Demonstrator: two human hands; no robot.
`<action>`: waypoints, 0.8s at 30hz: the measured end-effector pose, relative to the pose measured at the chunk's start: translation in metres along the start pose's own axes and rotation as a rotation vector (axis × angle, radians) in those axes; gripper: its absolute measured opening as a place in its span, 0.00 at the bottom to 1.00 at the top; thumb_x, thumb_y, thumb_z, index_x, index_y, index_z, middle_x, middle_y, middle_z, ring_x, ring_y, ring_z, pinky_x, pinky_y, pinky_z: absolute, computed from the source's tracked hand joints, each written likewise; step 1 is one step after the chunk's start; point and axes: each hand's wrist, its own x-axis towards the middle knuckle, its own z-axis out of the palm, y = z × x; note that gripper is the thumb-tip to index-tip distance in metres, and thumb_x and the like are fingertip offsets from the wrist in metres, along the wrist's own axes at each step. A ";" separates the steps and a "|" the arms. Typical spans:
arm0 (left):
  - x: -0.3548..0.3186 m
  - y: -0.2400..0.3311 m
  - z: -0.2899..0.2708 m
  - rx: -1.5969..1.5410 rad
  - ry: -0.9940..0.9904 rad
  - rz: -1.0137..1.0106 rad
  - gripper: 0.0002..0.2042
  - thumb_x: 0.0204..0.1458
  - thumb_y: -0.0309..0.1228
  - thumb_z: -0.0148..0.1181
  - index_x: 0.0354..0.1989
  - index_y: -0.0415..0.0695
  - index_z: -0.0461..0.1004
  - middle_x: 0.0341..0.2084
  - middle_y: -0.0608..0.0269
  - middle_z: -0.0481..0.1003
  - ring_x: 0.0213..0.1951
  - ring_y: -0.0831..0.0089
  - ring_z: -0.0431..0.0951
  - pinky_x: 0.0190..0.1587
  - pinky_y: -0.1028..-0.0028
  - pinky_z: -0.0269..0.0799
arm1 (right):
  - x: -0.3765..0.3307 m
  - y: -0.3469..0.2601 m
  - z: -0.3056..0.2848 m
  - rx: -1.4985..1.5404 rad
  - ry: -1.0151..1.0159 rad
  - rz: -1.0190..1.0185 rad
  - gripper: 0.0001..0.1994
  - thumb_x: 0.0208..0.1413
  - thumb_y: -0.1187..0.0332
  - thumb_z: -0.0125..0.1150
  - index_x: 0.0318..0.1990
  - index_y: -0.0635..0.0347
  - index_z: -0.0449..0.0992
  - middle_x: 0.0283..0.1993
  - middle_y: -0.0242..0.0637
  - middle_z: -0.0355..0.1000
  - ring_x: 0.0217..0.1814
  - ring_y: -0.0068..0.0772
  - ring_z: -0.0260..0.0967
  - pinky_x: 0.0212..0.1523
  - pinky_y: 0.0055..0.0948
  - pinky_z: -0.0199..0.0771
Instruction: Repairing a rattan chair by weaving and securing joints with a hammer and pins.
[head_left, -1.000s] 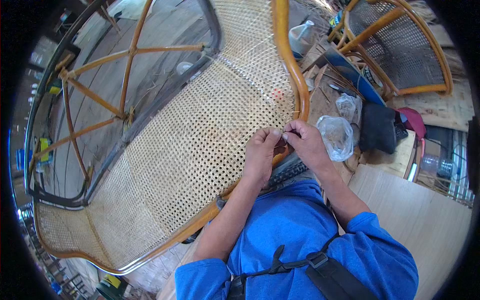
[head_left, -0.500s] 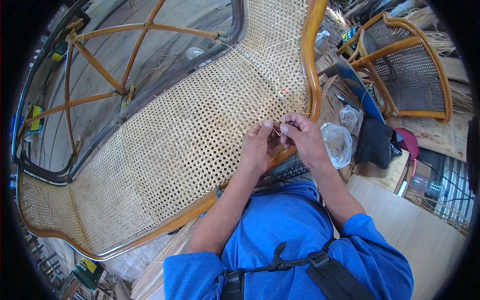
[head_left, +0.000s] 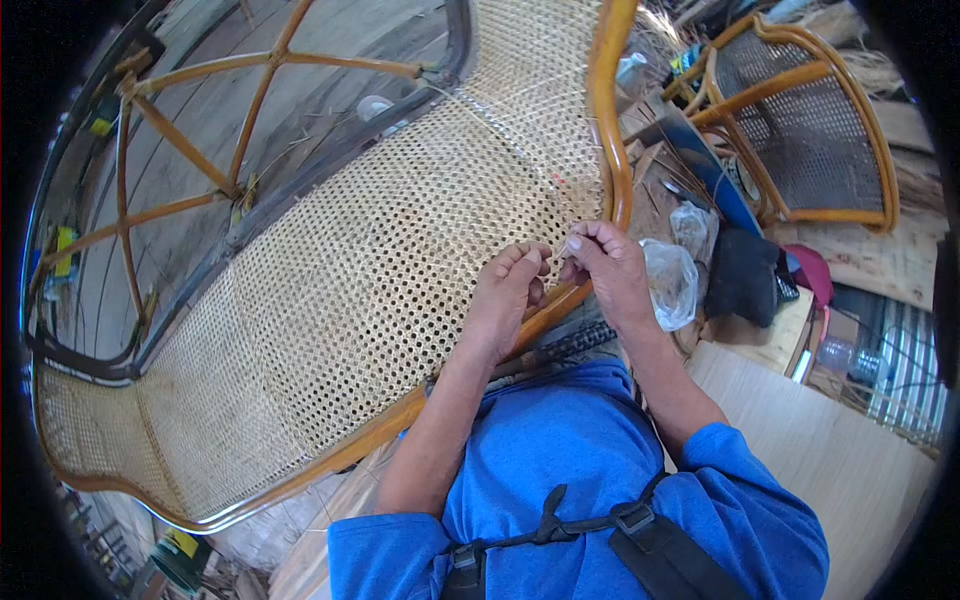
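Note:
Woven cane webbing [head_left: 360,270] in a brown rattan furniture frame [head_left: 612,110] lies across the space before me. Over its near right edge, my left hand [head_left: 513,290] is closed in a pinch, thumb against fingers. Close beside it, my right hand [head_left: 608,265] pinches too, thumb on the index finger. A thin pale cane strand [head_left: 560,252] shows at the right fingertips and runs toward the left ones. Whether the left fingers also grip it is too small to tell. A small red mark is on the webbing beyond the hands.
Right of my hands lie a clear plastic bag [head_left: 668,285] and a black cloth [head_left: 742,278]. A second rattan piece with dark webbing [head_left: 800,115] stands at the far right. A pale board [head_left: 810,440] is at my right side. Curved rattan bars [head_left: 185,145] span the left.
My hands have drawn slightly apart, the left one moving a little left. The whole view has shifted slightly, with the furniture now a bit further left.

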 end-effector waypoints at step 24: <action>-0.003 -0.028 0.056 0.403 -0.058 -0.025 0.07 0.53 0.28 0.60 0.39 0.43 0.72 0.25 0.73 0.72 0.15 0.89 0.58 0.20 0.84 0.63 | -0.162 0.192 -0.192 -0.927 0.288 0.494 0.14 0.53 0.63 0.57 0.40 0.66 0.72 0.36 0.54 0.72 0.41 0.54 0.71 0.40 0.43 0.70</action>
